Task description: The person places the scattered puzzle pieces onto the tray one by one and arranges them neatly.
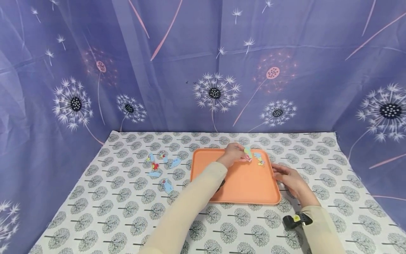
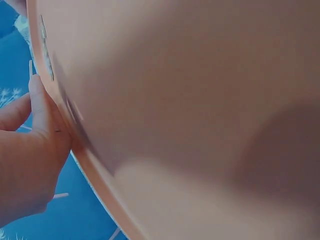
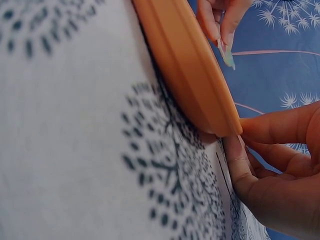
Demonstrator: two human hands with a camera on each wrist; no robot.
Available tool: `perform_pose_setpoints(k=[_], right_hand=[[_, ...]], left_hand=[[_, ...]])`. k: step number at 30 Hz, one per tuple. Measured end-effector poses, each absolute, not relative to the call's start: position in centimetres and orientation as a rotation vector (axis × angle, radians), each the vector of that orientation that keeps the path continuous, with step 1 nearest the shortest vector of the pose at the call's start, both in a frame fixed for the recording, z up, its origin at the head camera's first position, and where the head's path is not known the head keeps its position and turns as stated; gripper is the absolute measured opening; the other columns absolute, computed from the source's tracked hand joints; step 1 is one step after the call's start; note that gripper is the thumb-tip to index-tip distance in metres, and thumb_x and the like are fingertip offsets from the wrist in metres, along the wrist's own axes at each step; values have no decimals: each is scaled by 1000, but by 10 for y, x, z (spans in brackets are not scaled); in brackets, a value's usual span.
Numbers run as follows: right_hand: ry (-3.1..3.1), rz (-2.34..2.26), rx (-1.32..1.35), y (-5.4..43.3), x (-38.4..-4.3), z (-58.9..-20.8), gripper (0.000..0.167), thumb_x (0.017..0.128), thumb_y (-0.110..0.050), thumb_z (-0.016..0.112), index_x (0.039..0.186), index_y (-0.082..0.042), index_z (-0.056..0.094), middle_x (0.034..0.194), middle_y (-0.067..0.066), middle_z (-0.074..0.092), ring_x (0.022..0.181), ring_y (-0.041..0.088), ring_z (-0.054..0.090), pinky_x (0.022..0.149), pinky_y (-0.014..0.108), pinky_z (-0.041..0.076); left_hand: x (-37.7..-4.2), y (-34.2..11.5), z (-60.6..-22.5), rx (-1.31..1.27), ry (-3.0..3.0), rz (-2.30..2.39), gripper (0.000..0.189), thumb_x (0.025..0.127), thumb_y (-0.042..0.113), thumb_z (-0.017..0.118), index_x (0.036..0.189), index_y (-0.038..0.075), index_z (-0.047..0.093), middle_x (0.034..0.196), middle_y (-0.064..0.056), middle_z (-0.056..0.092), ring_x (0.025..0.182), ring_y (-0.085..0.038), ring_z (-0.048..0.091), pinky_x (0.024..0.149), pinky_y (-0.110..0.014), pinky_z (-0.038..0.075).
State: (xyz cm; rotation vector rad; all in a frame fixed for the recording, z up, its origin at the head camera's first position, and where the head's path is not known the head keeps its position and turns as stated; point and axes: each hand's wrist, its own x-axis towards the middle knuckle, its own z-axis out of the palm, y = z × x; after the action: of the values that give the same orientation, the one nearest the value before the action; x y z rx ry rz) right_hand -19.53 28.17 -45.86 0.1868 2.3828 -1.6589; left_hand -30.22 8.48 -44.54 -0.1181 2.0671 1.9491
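Note:
My left hand is over the far part of an orange tray and pinches a flat, colourful puzzle piece between thumb and fingers. In the left wrist view that piece shows edge-on, standing up from the fingertips. Just right of it, another puzzle piece, light blue and yellow, lies flat inside the tray near its far right corner. At the tray's right side, my right hand grips the rim; in the right wrist view its thumb and finger meet at the tray corner.
Several light-blue puzzle pieces, one with a red patch, lie scattered on the tree-print cloth left of the tray. A purple dandelion curtain hangs behind the table. A black wrist strap is on the right wrist.

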Motion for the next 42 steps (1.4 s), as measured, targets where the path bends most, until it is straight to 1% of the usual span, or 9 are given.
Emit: perform_pose_setpoints(k=[5,11,17,22,27,31,36,42], right_hand=[[2379,-1661,188,280,-196,-458,57,95,-5,50,147,6,29,137,30,43,120,40,49,105,48,45],[2376,-1666,190,280,-195,-457,57,96,-6,51,147,5,28,137,30,43,122,42,47,106,50,43],[2379,-1664,173,281,-195,-458,57,95,-6,52,147,6,29,137,30,43,121,39,49,106,45,45],[2387,-1652,168,282,-195,-458,57,96,-6,52,147,5,29,137,29,43,120,38,50,102,41,49],[2389,-1645,169,281,-194,-458,57,96,-6,51,147,5,28,138,30,42,122,40,48,104,45,46],[2394,-1647,171,282,-193,-456,57,96,-6,52,147,5,29,139,31,42,123,41,48,104,45,46],[2403,-1644,178,282,-192,-458,57,95,-6,52,146,5,30,138,31,43,121,40,50,102,43,48],[2402,-1639,206,281,-192,-458,56,95,-6,52,146,5,30,136,29,44,121,39,49,104,47,46]], left_hand=[[-299,88,-444,-179,2118,1898,29,75,-23,61,101,-11,64,83,-14,61,78,-29,69,61,-23,61],[-296,91,-445,-202,2190,1839,26,76,-24,62,98,-11,63,84,-14,60,77,-30,69,62,-25,61],[-299,95,-448,-237,2202,1826,25,71,-25,65,91,-10,66,81,-15,61,72,-31,70,58,-25,61],[-303,98,-451,-255,2215,1800,26,70,-24,67,90,-8,65,78,-14,60,69,-31,70,54,-25,61],[-303,100,-451,-261,2257,1753,26,71,-23,68,90,-7,65,78,-14,60,66,-28,69,54,-25,60],[-301,101,-447,-263,2291,1711,26,70,-22,69,90,-5,65,77,-13,60,62,-25,68,54,-26,60],[-297,101,-447,-229,2304,1730,27,69,-23,68,90,-7,63,74,-13,60,62,-26,68,54,-27,60],[-295,100,-449,-224,2279,1761,22,72,-22,66,86,-6,60,69,-15,62,64,-28,70,54,-25,60]])
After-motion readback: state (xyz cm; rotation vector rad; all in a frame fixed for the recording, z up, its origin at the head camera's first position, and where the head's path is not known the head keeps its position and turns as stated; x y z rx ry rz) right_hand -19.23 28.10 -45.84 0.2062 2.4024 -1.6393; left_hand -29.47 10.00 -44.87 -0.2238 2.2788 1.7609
